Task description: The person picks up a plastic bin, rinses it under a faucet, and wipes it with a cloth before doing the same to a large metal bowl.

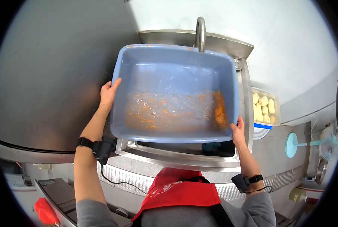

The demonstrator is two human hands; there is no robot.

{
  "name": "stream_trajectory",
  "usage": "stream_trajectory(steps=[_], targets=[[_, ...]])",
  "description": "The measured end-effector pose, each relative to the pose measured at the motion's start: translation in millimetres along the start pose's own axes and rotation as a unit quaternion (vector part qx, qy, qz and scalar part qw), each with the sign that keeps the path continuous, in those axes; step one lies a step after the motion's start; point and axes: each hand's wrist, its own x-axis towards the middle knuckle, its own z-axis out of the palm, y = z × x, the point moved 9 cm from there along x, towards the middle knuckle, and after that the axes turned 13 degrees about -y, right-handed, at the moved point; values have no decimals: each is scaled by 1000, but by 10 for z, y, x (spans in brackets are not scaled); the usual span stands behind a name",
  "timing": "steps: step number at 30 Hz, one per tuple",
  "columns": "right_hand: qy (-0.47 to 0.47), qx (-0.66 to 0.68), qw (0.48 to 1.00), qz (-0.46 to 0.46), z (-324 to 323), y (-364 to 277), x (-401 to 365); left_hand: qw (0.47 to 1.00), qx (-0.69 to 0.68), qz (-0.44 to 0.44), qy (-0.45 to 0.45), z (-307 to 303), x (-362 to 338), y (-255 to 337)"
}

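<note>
A large blue plastic basin [172, 72] is held over the metal sink [184, 160]. Water and scattered orange shreds [148, 120] lie in its nearer half, with a thicker orange clump [219, 111] near the right wall. My left hand [109, 92] grips the basin's left rim, thumb on top. At the lower right corner, my right hand [238, 130] is closed on the rim. The undersides of both grips are hidden. Above the basin's far edge curves a metal faucet [201, 34].
To the right of the sink stands a clear container [265, 108] of several pale peeled pieces, on the floor side. A large grey metal panel [59, 75] rises close on the left. Farther right is a light-blue round-based object [291, 145].
</note>
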Motion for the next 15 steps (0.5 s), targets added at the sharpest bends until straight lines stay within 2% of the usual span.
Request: stream_trajectory(steps=[7, 15], targets=[[-48, 62, 993, 83, 98, 312, -13, 991, 109, -69, -23, -231, -392, 125], [-47, 100, 977, 181, 109, 859, -351, 978, 167, -108, -62, -26, -685, 574]])
